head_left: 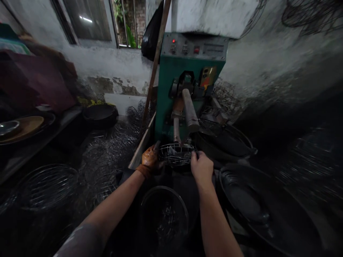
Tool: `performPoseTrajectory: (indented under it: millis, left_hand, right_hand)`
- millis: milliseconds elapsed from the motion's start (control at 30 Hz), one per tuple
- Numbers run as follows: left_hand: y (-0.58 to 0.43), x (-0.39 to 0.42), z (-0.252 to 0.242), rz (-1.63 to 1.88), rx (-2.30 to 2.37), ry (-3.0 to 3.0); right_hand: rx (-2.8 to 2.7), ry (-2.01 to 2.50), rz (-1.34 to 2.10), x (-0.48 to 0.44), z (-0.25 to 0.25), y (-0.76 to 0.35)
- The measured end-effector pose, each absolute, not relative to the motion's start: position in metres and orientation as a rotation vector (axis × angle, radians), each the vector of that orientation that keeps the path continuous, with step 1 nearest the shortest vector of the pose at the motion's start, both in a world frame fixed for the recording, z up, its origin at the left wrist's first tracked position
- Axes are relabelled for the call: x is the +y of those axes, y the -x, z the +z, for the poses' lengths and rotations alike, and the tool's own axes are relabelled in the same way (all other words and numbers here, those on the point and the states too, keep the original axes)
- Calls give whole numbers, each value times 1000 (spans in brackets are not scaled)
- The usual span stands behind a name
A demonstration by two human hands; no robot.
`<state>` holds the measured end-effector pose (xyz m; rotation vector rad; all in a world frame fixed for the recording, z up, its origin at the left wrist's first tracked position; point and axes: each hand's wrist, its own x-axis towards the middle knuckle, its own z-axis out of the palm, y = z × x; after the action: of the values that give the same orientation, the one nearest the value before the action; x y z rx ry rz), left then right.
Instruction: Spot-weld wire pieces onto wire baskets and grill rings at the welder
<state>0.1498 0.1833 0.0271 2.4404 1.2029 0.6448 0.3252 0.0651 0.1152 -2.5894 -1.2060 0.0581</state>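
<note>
A small round wire basket (pixel 175 154) sits under the two metal arms (pixel 189 110) of a green welding machine (pixel 184 85). My left hand (pixel 150 159), in an orange glove, grips the basket's left rim. My bare right hand (pixel 200 166) is closed on its right rim. Both hands hold the basket level in front of the machine.
Heaps of wire baskets (pixel 48 185) lie on the floor at left. Dark round pans (pixel 241 200) stack at right, and a dark bucket (pixel 163 214) stands below my arms. A wooden pole (pixel 157 60) leans beside the machine. A bench with dishes (pixel 24 128) runs along the left.
</note>
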Motion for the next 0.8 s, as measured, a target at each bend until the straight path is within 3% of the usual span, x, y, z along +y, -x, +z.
performPoseTrajectory:
  millis: [200,800]
  left_hand:
    - [-152,187,26,614,1253,-2431]
    - [-177,186,64,362,1094,-2687]
  right_hand:
    - [-1369,2579,260,84,122,-285]
    - [-1158,2640,181,87,112,-326]
